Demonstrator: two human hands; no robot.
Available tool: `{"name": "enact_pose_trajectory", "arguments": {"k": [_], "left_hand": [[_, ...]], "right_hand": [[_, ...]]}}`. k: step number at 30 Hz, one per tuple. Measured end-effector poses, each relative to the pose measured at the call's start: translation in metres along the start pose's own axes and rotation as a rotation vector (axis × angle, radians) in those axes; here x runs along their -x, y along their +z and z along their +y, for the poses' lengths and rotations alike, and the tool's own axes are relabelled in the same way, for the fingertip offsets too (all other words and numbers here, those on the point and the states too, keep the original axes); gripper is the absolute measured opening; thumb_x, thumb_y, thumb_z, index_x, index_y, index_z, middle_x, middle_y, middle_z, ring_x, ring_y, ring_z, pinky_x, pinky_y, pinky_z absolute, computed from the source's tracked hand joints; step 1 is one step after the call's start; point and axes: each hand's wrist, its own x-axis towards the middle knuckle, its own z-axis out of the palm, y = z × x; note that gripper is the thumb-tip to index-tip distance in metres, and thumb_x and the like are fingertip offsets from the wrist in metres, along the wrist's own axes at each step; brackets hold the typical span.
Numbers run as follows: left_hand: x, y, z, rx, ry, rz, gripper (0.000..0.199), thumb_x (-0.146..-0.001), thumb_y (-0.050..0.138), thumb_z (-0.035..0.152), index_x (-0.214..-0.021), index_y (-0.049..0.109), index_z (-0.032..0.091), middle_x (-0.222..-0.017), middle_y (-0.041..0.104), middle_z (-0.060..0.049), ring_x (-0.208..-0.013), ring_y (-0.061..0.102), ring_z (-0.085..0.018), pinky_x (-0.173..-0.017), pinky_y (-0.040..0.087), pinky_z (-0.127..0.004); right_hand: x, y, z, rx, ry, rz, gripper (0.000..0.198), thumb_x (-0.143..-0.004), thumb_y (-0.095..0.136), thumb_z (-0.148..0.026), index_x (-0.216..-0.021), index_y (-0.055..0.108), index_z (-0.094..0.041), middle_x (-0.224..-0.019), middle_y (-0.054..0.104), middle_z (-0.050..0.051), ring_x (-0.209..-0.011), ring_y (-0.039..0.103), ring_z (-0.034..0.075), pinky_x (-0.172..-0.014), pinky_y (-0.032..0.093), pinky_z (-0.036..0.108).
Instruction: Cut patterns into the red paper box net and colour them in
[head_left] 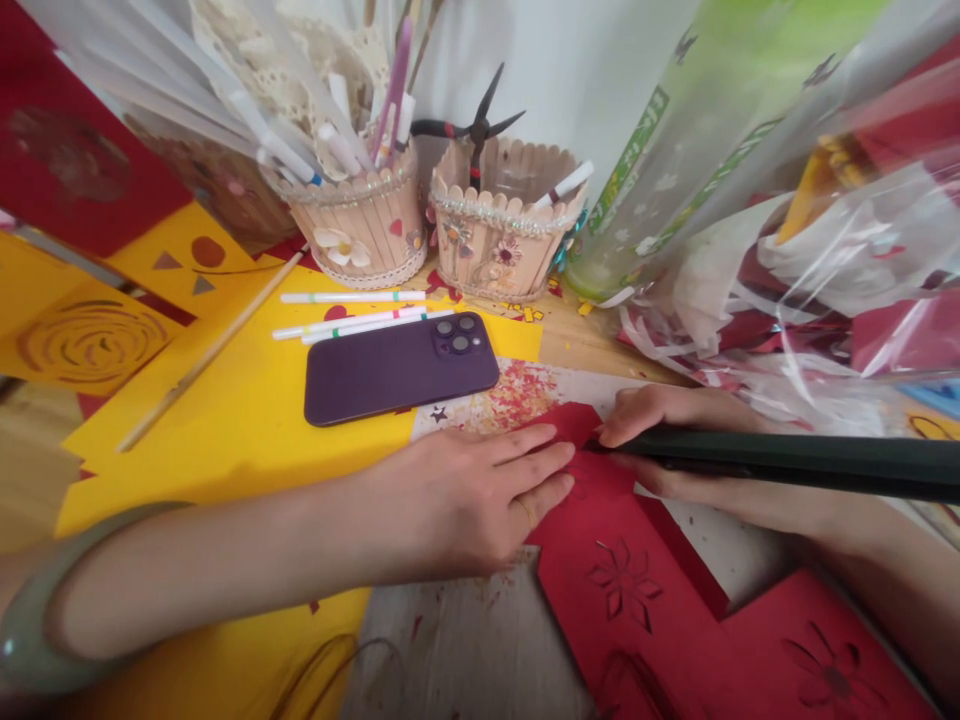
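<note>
My left hand (pixel 480 490) lies flat with its fingers stretched out, pressing on a red paper piece (pixel 592 540) that has a cut-out flower in it. A ring and a green bangle are on that hand and arm. In my right hand (pixel 675 415) is a long dark-handled tool (pixel 787 462), its narrow tip on the red paper just beyond my left fingertips. What kind of tip it has is hidden by my fingers. A second red sheet (pixel 832 660) with a flower cut-out lies at the lower right.
A purple phone (pixel 397 370) and several white marker pens (pixel 352 297) lie on yellow paper (pixel 277 460). Behind stand two wooden-stick holders (pixel 360 220), one with pliers (pixel 480 125). A green cylinder (pixel 697 130) and clear plastic wrap (pixel 862 260) are at the right. A thin wooden stick (pixel 214 345) lies left.
</note>
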Motion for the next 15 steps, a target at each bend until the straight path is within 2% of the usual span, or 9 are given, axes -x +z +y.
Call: {"name": "enact_pose_trajectory", "arguments": {"k": [6,15], "left_hand": [[-0.0009,-0.0005,0.0003,0.000,-0.007,-0.008,0.033,-0.091,0.035,0.009,-0.111,0.061,0.009,-0.121,0.059,-0.011,-0.113,0.056,-0.025,-0.074,0.058,-0.034],[0.0011,0.0006,0.0008,-0.007,-0.010,-0.003,0.034,-0.092,0.033,0.009,-0.111,0.061,0.009,-0.121,0.058,-0.011,-0.114,0.054,-0.025,-0.073,0.058,-0.033]], "right_hand": [[0.0017,0.0000,0.0038,0.012,-0.003,-0.001,0.024,-0.075,0.061,-0.011,-0.092,0.060,-0.028,-0.084,0.063,-0.005,-0.075,0.058,0.009,-0.069,0.046,0.018],[0.0026,0.0016,0.0028,0.022,-0.015,-0.004,0.018,-0.078,0.059,-0.014,-0.090,0.057,-0.028,-0.079,0.061,-0.005,-0.069,0.057,0.010,-0.064,0.046,0.019]]}}
